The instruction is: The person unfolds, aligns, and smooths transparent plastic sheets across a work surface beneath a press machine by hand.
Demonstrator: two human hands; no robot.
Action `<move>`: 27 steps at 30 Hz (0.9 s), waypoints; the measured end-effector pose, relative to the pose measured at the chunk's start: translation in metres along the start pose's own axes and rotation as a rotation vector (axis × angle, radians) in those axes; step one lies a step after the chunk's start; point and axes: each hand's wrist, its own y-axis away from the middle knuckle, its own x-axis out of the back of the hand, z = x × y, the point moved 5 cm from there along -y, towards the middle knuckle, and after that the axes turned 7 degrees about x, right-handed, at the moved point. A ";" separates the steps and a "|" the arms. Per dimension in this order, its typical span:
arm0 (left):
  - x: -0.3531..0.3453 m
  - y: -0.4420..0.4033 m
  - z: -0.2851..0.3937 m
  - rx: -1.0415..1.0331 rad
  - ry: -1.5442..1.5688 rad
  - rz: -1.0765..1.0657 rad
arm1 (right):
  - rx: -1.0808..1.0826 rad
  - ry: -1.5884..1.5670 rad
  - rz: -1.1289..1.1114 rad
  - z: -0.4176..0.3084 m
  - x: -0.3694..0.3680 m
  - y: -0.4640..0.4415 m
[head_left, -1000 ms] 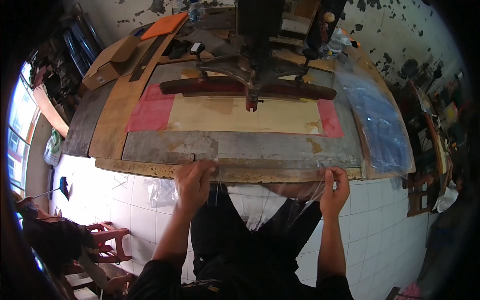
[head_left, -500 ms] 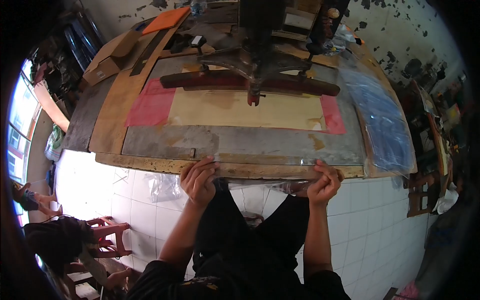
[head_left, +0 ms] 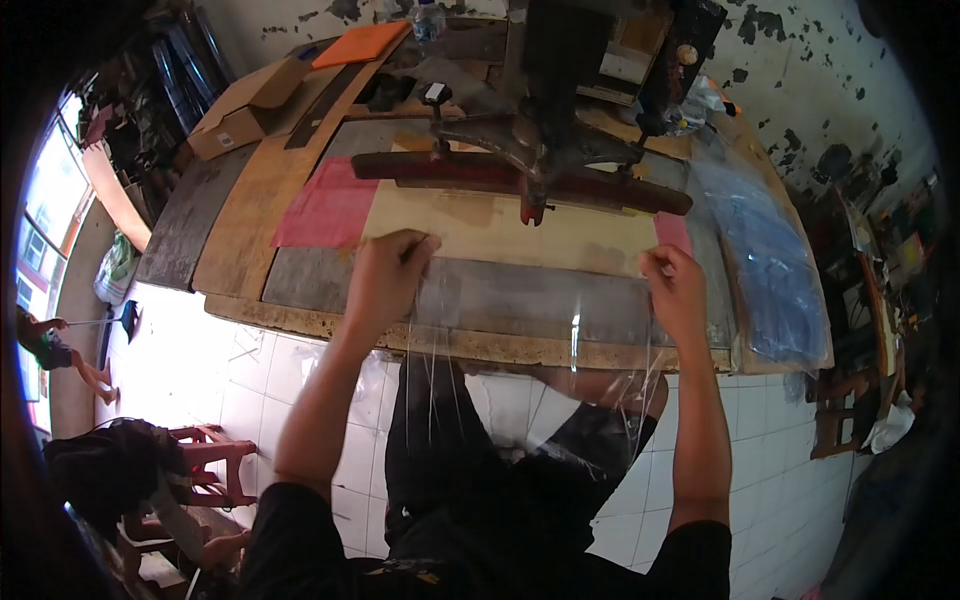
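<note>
A clear plastic sheet [head_left: 540, 320] is stretched between my two hands and hangs over the table's front edge towards my lap. My left hand [head_left: 392, 270] pinches its far left corner. At the far right corner, my right hand [head_left: 676, 280] grips it between thumb and fingers. Both hands are just in front of a cream-coloured strip [head_left: 490, 222] with pink pieces [head_left: 325, 203] at its ends. Above that strip is a dark press bar [head_left: 460, 180] with a reddish edge, carried on a metal bracket [head_left: 540, 160].
A stack of clear plastic [head_left: 765, 260] lies on the table's right side. To the left are a cardboard box [head_left: 250, 105] and an orange board [head_left: 362, 45]. A seated person [head_left: 120, 480] is at lower left by a red stool [head_left: 215, 460]; another person holds a broom [head_left: 128, 320].
Both hands have moved forward from the table's front edge towards the press bar, drawing the clear plastic sheet up over the tabletop. My view has shifted slightly.
</note>
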 end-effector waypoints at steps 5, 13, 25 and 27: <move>-0.014 -0.058 -0.024 -0.025 -0.109 -0.048 | 0.039 0.271 -0.140 0.011 -0.029 -0.046; -0.019 -0.068 -0.022 -0.031 -0.308 -0.095 | -0.058 0.323 -0.087 -0.012 -0.040 -0.046; -0.016 -0.061 -0.016 -0.160 -0.389 -0.110 | 0.131 0.361 -0.272 -0.016 -0.035 -0.042; -0.015 -0.060 -0.016 -0.088 -0.316 -0.181 | 0.097 0.370 -0.332 -0.023 -0.027 -0.041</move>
